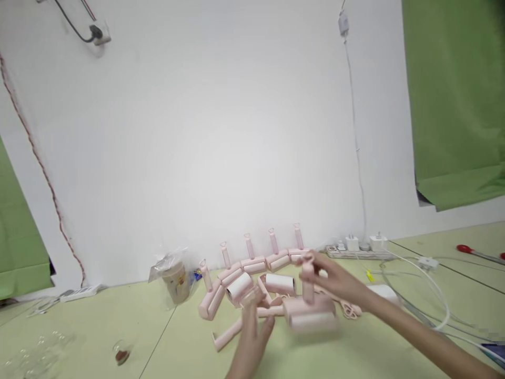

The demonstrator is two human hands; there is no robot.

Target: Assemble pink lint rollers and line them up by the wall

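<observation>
My right hand [321, 273] grips a pink lint roller [311, 313] by its upright handle. The roller's wide head, pink above and white below, is blurred just over the table. Lower and to the left is my left hand [252, 334], thumb and fingers apart, fingertips blurred. Those fingertips are close to a pale, see-through piece, and I cannot tell whether they touch it. Around it lie white sticky rolls [279, 284] and loose pink handle parts [228, 335]. Behind, several lint rollers [252, 263] stand in a curved row, handles up.
At the row's left end stands a plastic-wrapped tub [176, 281]. A power strip [359, 252] with chargers sits against the wall, its white cables [440, 300] looping over the right side. Red-handled scissors [465, 248] lie far right. Clear plastic pieces [37, 358] are at the left front.
</observation>
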